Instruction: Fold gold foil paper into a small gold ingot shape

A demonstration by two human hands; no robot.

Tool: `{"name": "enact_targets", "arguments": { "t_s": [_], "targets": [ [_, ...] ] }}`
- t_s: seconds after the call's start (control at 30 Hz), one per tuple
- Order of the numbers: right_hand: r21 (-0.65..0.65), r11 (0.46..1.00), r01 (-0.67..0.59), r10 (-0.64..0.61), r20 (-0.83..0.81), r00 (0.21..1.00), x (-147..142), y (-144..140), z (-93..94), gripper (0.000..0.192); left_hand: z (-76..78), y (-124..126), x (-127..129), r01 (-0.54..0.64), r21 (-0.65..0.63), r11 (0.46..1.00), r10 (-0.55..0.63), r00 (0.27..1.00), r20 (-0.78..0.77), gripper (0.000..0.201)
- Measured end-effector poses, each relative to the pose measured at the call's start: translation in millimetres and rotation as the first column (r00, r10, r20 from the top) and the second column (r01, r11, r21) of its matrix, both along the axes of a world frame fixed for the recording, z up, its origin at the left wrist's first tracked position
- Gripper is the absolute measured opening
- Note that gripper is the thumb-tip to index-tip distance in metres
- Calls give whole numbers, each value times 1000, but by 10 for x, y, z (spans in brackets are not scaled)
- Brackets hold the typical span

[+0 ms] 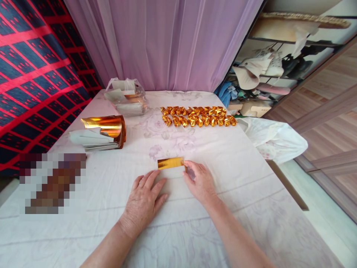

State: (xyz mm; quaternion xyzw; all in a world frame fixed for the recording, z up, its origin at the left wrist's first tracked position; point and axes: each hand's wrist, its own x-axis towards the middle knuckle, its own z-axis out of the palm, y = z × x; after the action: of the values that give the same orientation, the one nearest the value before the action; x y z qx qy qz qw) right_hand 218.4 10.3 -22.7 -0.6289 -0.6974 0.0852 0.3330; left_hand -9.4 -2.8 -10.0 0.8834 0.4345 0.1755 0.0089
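left hand (pixel 143 203) lies flat on the table (pixel 237 178), fingers (pixel 152 178) loosely spread, tips just short of a gold foil strip (pixel 170 163); right hand (pixel 199 182) pinches the strip's right end between its fingers. left of and beyond the fingers sits a stack of foil sheets (pixel 102 134). farther beyond them lie two rows of folded gold pieces (pixel 198 116), with a plastic bag (pixel 126 96) at the far left.
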Motion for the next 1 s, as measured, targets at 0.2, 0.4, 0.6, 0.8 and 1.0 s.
{"name": "enact_targets", "arguments": {
  "t_s": [0.2, 0.4, 0.6, 0.8, 1.0],
  "targets": [
    [42, 999, 7, -7, -7, 1000, 4, -10, -48, 29, -19, -3, -2, 11, 20, 1000, -11, 1000, 22, 34],
    [57, 998, -7, 6, 3, 1000, 14, -14, -62, 31, -16, 4, -8, 25, 45, 999, -27, 999, 31, 36],
    [42, 999, -15, 12, 55, 998, 10, -15, -54, 35, -34, 3, -10, 18, 8, 1000, -18, 999, 49, 34],
    [29, 999, -14, 12, 84, 996, -7, -16, -36, 32, -31, 5, -13, 26, -16, 1000, -26, 998, 49, 34],
    [34, 999, -22, 19, 60, 998, -8, -18, -37, 28, -23, 17, -19, 30, -51, 998, -27, 998, 61, 35]
  ]
}}
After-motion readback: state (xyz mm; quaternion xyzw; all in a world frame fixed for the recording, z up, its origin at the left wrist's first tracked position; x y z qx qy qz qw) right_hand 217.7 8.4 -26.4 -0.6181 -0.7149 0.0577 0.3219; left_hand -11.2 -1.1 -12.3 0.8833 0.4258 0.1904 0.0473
